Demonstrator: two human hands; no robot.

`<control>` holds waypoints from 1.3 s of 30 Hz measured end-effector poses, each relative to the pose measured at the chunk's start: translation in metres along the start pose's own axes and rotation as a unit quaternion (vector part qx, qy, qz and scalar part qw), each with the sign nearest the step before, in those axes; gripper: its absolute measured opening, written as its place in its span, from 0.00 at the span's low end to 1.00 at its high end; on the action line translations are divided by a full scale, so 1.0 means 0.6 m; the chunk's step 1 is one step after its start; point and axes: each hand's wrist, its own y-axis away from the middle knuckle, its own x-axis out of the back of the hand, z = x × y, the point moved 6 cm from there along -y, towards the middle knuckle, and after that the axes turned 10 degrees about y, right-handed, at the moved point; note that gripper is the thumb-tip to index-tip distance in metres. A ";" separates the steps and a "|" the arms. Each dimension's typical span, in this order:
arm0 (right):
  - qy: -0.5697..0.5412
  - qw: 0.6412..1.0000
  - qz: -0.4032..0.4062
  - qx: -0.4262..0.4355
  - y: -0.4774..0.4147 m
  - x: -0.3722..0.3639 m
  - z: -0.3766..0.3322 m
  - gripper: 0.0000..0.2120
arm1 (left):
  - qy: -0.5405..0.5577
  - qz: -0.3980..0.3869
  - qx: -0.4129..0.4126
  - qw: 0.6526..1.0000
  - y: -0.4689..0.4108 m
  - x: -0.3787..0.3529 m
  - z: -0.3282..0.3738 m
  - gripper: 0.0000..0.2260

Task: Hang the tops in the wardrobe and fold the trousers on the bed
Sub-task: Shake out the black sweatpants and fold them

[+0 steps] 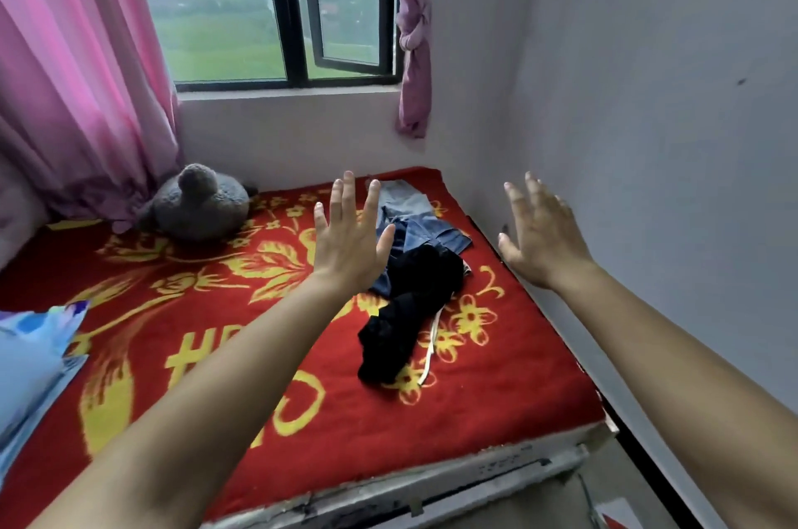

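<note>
Head view, left to right: a light blue pillow pokes in at the left edge of the bed, which has a red blanket with yellow flowers on it. A pink curtain hangs behind, with a grey plush toy sat at its foot. The left hand is up in the air over the bed, fingers spread wide, holding nothing. Just right of it the clothes are heaped on the blanket: blue jeans at the far end, a black garment lying partly over them (can't tell what kind). The right hand is raised too, fingers splayed, empty, near the white wall.
</note>
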 end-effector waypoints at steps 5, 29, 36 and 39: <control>0.003 0.999 -0.052 -0.001 -0.097 -0.158 0.052 0.37 | -0.001 -0.047 0.014 0.999 -0.086 -0.146 -0.011 0.32; -0.210 0.896 -0.390 0.020 -0.255 -1.002 -0.166 0.38 | 0.147 -0.294 0.383 0.863 -0.069 -0.895 -0.305 0.28; -0.362 0.842 -0.385 -0.110 -0.127 -1.142 -0.248 0.27 | 0.264 -0.203 0.461 0.823 0.045 -1.027 -0.370 0.16; -0.395 0.816 -0.380 -0.185 -0.142 -1.156 -0.266 0.32 | 0.213 -0.185 0.467 0.838 0.044 -1.001 -0.401 0.12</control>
